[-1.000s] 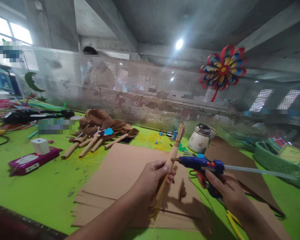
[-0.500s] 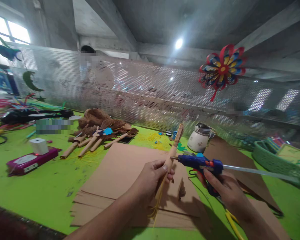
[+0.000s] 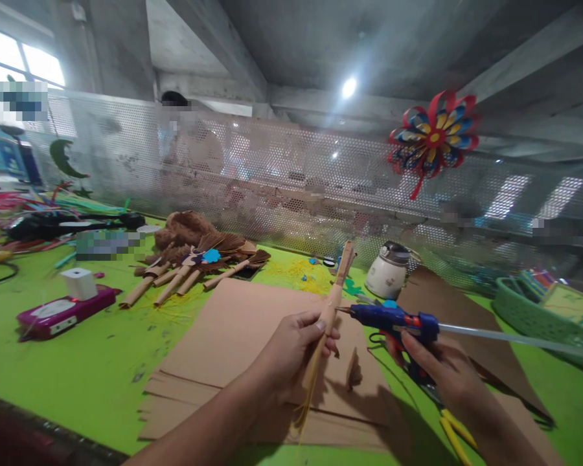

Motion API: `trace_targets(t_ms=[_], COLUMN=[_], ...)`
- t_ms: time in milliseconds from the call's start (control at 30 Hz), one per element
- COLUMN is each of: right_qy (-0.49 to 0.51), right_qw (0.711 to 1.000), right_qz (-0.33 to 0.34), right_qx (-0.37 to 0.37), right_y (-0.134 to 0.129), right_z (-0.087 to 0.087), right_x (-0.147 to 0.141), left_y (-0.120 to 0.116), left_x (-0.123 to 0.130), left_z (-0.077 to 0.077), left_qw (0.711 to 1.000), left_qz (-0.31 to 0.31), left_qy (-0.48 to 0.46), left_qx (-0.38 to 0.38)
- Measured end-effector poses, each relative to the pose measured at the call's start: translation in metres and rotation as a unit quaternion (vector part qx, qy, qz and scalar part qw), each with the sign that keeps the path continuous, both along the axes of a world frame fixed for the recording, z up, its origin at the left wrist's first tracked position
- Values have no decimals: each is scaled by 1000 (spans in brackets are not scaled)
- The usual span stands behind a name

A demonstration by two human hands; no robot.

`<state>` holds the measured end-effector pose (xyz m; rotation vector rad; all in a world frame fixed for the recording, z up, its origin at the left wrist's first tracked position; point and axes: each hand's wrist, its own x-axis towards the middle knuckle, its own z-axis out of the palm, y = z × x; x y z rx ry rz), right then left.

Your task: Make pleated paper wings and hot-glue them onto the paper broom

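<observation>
The left hand (image 3: 296, 333) was closed around a slim tube of rolled light-brown paper (image 3: 337, 292), thumb pressed along its side. The tube slanted above the stack of flat light-brown paper sheets (image 3: 257, 323) by the middle of the near edge of the bright green tabletop (image 3: 102, 369), with thin yellow strands (image 3: 302, 411) trailing from its lower end. The right hand (image 3: 440, 362) was wrapped around the handle of a dark-blue glue gun (image 3: 388, 318) with red parts, a long translucent glue stick (image 3: 490, 332) jutting from its back. The metal nozzle pointed at the tube's side; whether it touched could not be told. A small crinkled brown scrap (image 3: 354, 370) was near the hands, and a yellow-handled tool (image 3: 457, 432) lay below the right wrist, toward the near edge. A cream-coloured kettle with a dark lid (image 3: 386, 275) stood close to the far edge. Left of it, other brown paper tubes with fringed ends (image 3: 177, 285) lay heaped toward the far edge, under a bright blue scalloped cut-out (image 3: 210, 256). A magenta power strip (image 3: 68, 315) sat nearer the near-left edge.
</observation>
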<state>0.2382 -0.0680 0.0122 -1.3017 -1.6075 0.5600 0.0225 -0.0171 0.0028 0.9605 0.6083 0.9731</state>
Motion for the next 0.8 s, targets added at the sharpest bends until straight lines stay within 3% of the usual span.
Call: trace_targets(t_ms=[267, 433, 533, 800], right_qy=[45, 37, -113, -252], right_qw=[999, 997, 989, 966], right_qz=[-27, -60, -92, -42], right_qx=[-3, -20, -11, 40], right_y=[12, 32, 55, 127], right_z=[-10, -27, -37, -44], right_x=[4, 2, 0, 7], left_y=[5, 14, 20, 24], left_x=[-3, -13, -19, -15], left_z=[-1, 9, 14, 5], left_qw=[997, 991, 985, 986], left_qz=[16, 85, 131, 143], left_qy=[-58, -92, -108, -82], left_qx=[-58, -52, -34, -12])
